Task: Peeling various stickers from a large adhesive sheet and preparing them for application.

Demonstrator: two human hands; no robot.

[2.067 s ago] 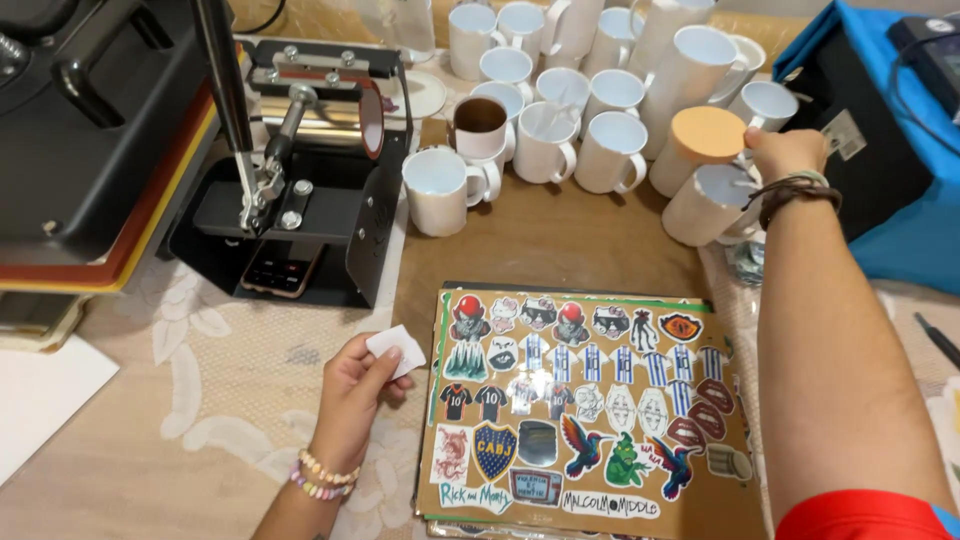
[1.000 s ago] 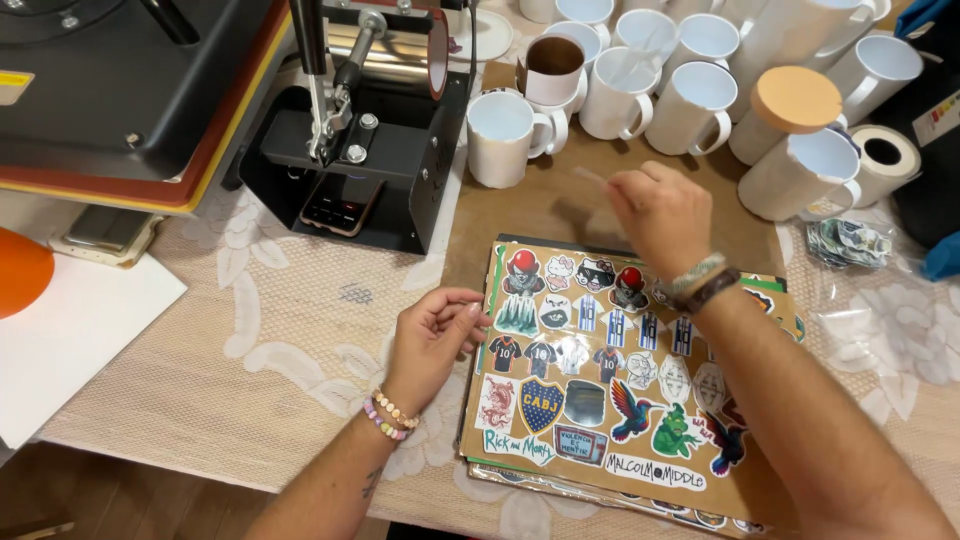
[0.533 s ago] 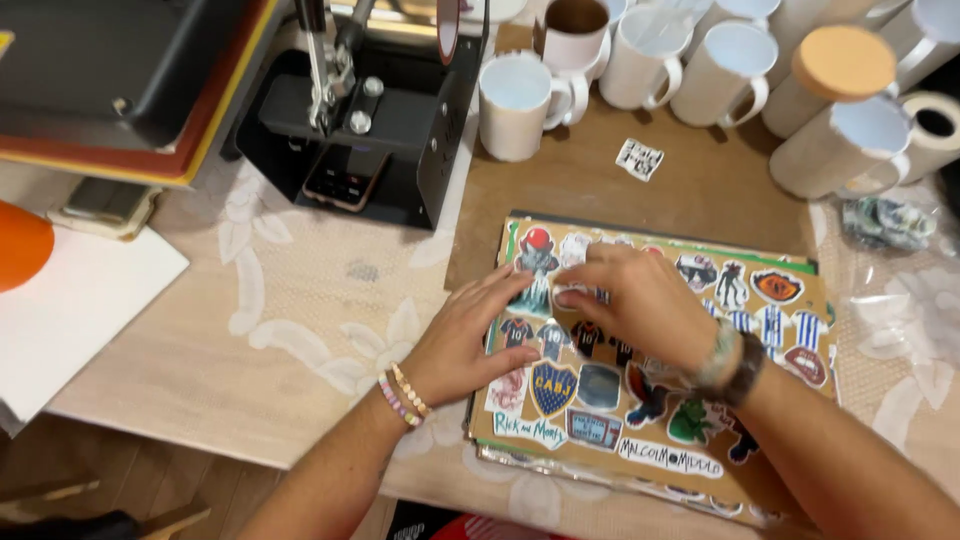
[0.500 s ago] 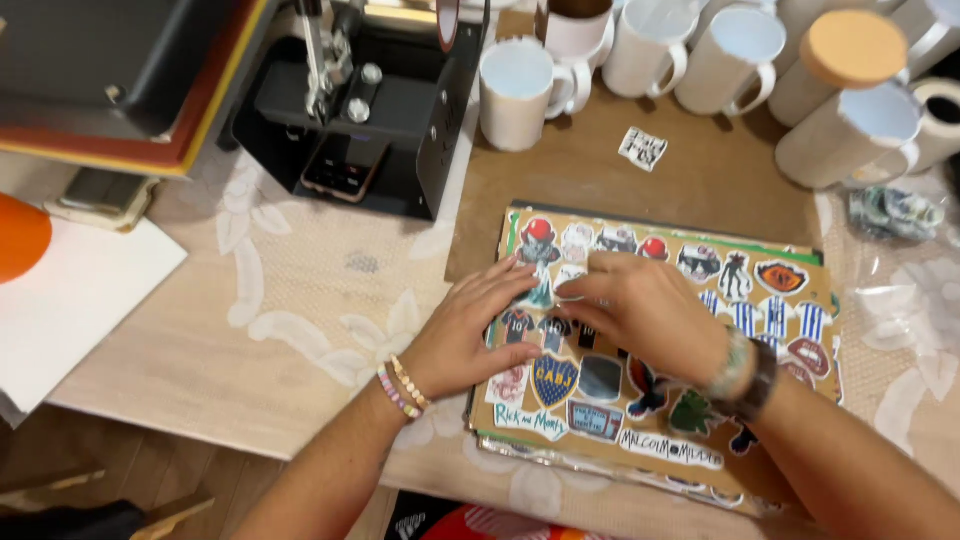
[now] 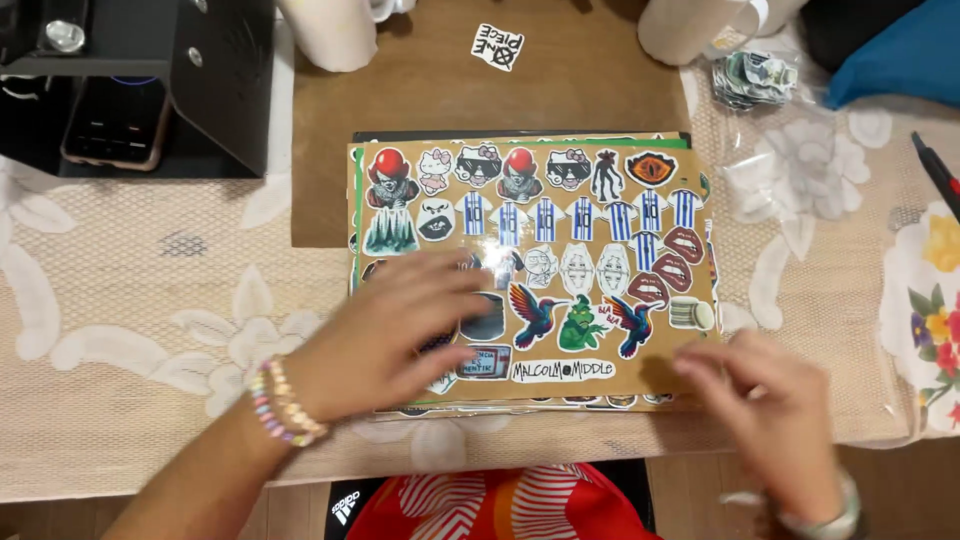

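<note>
Change since half a second ago: the right hand has left the middle of the sticker board and now sits at the board's near right corner; the left hand has stayed on the board's near left part. The view has also closed in, so only the bases of the white mugs show at the far edge.

What that means: with the right hand moved off, most of the stickers lie uncovered; the work reads as handling the board itself, not a single sticker, though that is a judgement.

Sticker board: a brown card sheet covered with colourful stickers, lying flat on a stack of similar sheets whose green and dark edges show around it, on the brown mat over the lace tablecloth.

Left hand pose: palm down, fingers spread wide and blurred, pressed flat on the board's near left area; a beaded bracelet on the wrist. It grips nothing.

Right hand pose: back of the hand up, fingers loosely curled at the board's near right edge, blurred; whether it pinches the edge cannot be told.

Loose sticker: a small black and white sticker lies alone on the mat, far from both hands.

Far left: the black press machine.

Far right: a clear bag of small items.
</note>
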